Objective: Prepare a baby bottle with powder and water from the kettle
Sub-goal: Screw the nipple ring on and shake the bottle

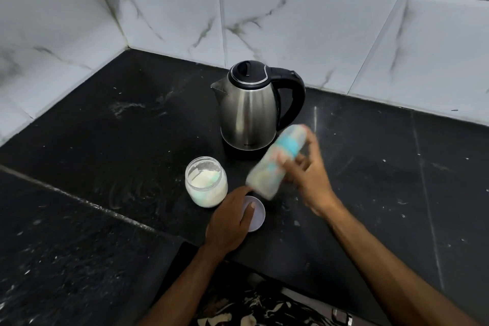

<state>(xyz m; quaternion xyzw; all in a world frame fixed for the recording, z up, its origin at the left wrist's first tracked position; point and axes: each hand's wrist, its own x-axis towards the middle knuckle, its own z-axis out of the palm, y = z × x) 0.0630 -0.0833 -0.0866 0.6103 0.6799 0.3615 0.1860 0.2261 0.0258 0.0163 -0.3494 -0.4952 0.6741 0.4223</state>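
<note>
The bottle (275,160) is held in the right hand (308,174), fingers wrapped round its middle and thumb across the front. It is tilted, its capped teal top pointing up and away from the hand toward the kettle (251,108), its base down toward the left hand (231,219). The bottle is blurred, so its contents cannot be told.

The left hand is laid palm down on the counter (105,167), fingers loosely together, thumb tip resting on a pale round lid (255,213) that lies flat just under and beyond the fingertips. Whether the lid is gripped cannot be told.

Just left of the left hand's fingertips an open jar (206,181) is stood upright, white powder seen inside and smeared round its inner wall. The jar is near the lid but apart from it.

The steel kettle is set beyond both hands, lid closed, spout turned left and black handle right, closest to the right hand's fingertips. Pale specks are scattered over the black counter, and marbled tiles (291,21) are seen behind.
</note>
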